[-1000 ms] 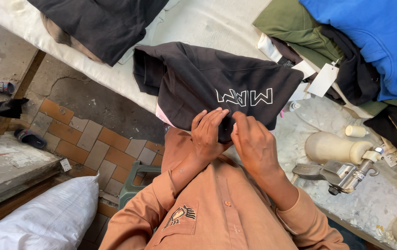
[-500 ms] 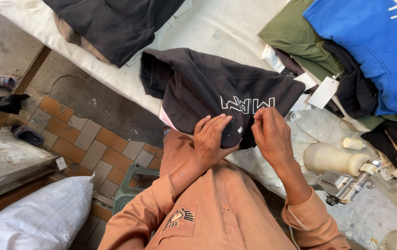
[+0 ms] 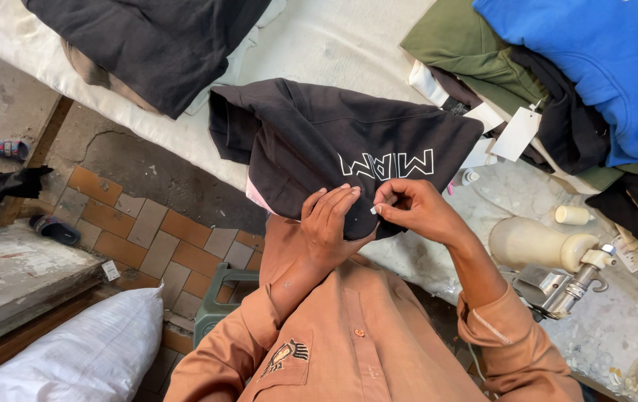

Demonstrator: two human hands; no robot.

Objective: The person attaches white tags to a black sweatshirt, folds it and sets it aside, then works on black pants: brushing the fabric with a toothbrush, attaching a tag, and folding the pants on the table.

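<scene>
Brick floor tiles point(image 3: 148, 238) in orange and grey lie far off to the left of the hands, with a lumpy white sack point(image 3: 73, 357) beside them. Just right of that comes a bench point(image 3: 334, 45) with a pale cloth over it, and a dark top point(image 3: 140, 45) is heaped on its far end. Close in, the left hand point(image 3: 330, 223) lies flat and open, fingers straight, pressing on the black sweatshirt point(image 3: 319, 141). That soft, floppy sweatshirt hangs over the bench edge, right under both hands, with white outline letters on it. Touching the same cloth, the right hand point(image 3: 412, 208) is curled nearly shut, and its finger and thumb pinch a tiny white bit point(image 3: 373, 211) at the hem. It looks like the person is checking or picking at the hem, and the next move would need a small, careful pull while the flat hand keeps the cloth from sliding. Beyond the right hand sit paper tags point(image 3: 516, 134), a green top point(image 3: 467, 45) and a big blue top point(image 3: 594, 67). Below those stands a smooth cream machine point(image 3: 534, 246) with shiny metal parts.
</scene>
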